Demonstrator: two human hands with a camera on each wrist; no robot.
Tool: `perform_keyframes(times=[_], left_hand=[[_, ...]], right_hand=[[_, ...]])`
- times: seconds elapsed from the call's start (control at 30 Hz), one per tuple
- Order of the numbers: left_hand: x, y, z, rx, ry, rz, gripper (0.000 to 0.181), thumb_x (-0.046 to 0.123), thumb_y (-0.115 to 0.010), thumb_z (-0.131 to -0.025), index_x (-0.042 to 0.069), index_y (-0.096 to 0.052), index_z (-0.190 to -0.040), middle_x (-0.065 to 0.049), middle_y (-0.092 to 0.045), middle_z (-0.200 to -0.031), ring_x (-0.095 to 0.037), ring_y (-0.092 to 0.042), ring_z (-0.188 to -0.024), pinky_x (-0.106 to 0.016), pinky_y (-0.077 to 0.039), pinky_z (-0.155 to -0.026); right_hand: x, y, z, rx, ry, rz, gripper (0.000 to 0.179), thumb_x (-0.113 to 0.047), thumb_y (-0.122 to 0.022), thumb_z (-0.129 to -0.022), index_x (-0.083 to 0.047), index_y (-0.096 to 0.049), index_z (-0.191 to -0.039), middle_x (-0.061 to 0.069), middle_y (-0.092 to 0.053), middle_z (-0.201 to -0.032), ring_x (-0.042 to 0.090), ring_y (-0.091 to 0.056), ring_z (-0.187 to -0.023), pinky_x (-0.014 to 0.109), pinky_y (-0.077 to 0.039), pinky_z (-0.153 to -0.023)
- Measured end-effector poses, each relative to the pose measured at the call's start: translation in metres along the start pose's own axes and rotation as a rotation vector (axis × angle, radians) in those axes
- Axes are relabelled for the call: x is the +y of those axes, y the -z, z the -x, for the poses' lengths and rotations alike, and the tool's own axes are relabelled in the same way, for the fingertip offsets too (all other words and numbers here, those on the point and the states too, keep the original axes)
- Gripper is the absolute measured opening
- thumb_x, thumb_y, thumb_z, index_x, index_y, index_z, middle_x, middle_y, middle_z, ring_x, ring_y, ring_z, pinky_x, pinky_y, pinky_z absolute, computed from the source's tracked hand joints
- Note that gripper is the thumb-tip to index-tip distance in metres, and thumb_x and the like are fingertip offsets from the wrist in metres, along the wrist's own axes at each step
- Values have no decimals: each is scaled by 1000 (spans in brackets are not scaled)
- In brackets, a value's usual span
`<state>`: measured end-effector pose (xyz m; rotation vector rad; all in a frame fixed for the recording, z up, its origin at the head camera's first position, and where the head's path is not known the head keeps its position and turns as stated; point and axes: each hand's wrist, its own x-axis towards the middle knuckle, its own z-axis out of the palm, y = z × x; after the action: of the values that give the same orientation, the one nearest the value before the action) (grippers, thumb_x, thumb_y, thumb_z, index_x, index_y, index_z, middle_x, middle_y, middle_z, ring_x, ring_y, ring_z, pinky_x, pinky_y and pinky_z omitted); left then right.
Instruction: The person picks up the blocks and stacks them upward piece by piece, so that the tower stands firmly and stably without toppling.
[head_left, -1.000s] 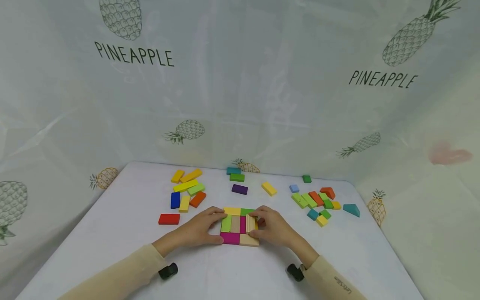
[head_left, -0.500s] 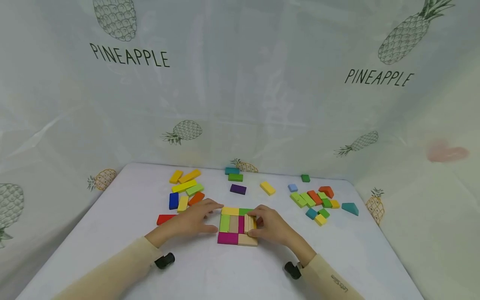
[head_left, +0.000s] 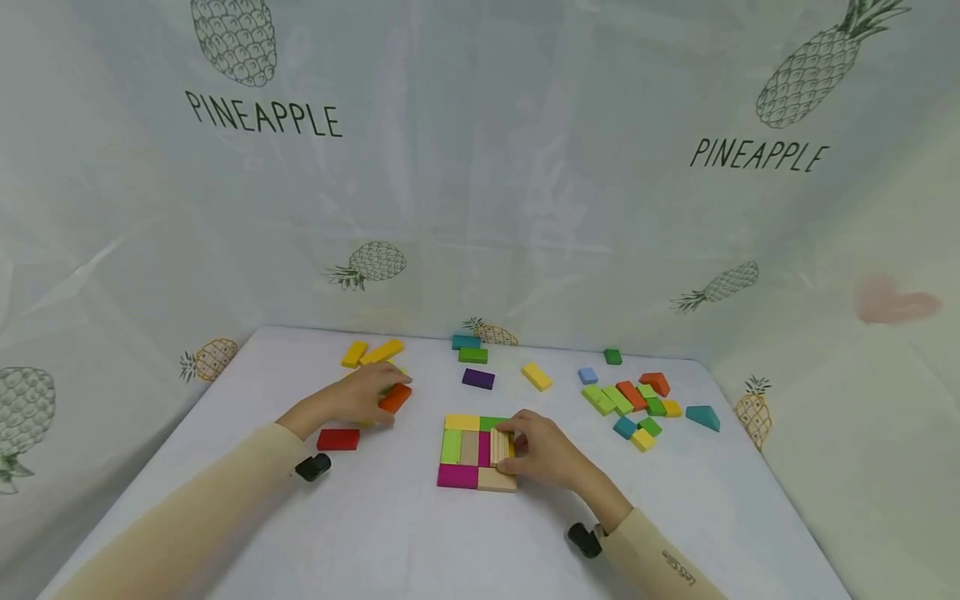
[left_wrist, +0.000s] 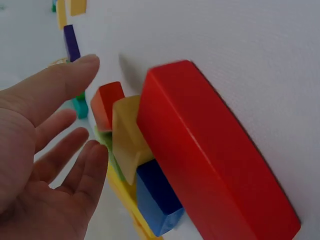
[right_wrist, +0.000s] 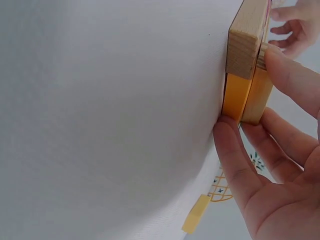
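Note:
My left hand (head_left: 363,393) hovers over the far-left blocks, thumb and fingers spread around an orange-red block (head_left: 395,398). The left wrist view shows that hand (left_wrist: 55,150) apart from the orange-red block (left_wrist: 108,106), with nothing between its fingers. My right hand (head_left: 543,450) pinches a plain wooden block with lengthwise grooves (head_left: 498,448) between thumb and fingers. This grooved block (right_wrist: 257,97) lies on a flat rectangle of fitted blocks, among them a magenta block (head_left: 457,476), a light green block (head_left: 451,447) and a plain wood block (head_left: 497,480). One right fingertip touches the rectangle's yellow side block (right_wrist: 236,97).
A red block (head_left: 338,439) lies nearest on the left, with yellow blocks (head_left: 382,351) further back. Purple (head_left: 478,379), green (head_left: 473,356) and yellow (head_left: 537,377) blocks lie behind the rectangle. Several mixed blocks, including a teal triangle (head_left: 702,417), are scattered at right.
My left hand has let go of the rectangle's left edge and moved left and away from me to the orange-red block. The right hand keeps its pinch on the wooden block.

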<state>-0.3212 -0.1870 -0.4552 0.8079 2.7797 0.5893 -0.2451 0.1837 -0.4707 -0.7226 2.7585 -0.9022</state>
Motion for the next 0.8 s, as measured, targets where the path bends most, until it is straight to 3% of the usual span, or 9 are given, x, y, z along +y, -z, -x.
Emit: perform_keyframes(times=[0.13, 0.23, 0.4, 0.63, 0.8], left_hand=[[-6, -3, -4, -22, -4, 0, 64, 16, -83, -91, 9, -60, -150, -12, -55, -151, -30, -55, -128, -49, -55, -107], [-10, -3, -6, -33, 0, 11, 64, 14, -84, -90, 8, -61, -149, -8, -61, -136, -25, -57, -114, -40, -58, -95], [-15, -2, -6, -47, 11, 39, 59, 15, -87, -88, 10, -67, -142, -2, -59, -113, -19, -54, -99, -29, -53, -78], [-12, -11, -5, -19, -11, 82, 54, 22, -89, -88, 12, -68, -137, 3, -65, -110, -17, -57, -100, -32, -56, -87], [4, -16, -3, 30, -47, 52, 55, 32, -90, -87, 15, -69, -135, 4, -66, -117, -16, -61, -106, -34, -59, -92]], right_hand=[[1, 0, 1, 5, -12, 4, 57, -26, -88, -90, -9, -67, -141, -1, -64, -116, 16, -60, -98, 24, -56, -79], [0, 1, 0, 12, 1, 9, 57, -26, -88, -91, -8, -67, -141, 0, -65, -116, 17, -61, -98, 25, -56, -80], [1, -1, -2, 6, 23, 7, 57, -27, -88, -90, -8, -68, -140, 0, -65, -117, 17, -62, -99, 25, -56, -80], [2, -2, -2, 10, 4, 6, 57, -28, -88, -90, -9, -69, -140, -1, -65, -117, 16, -61, -99, 24, -56, -80], [3, -1, -1, 11, -2, 6, 58, -29, -88, -90, -8, -68, -140, 1, -65, -117, 16, -61, -99, 27, -56, -81]])
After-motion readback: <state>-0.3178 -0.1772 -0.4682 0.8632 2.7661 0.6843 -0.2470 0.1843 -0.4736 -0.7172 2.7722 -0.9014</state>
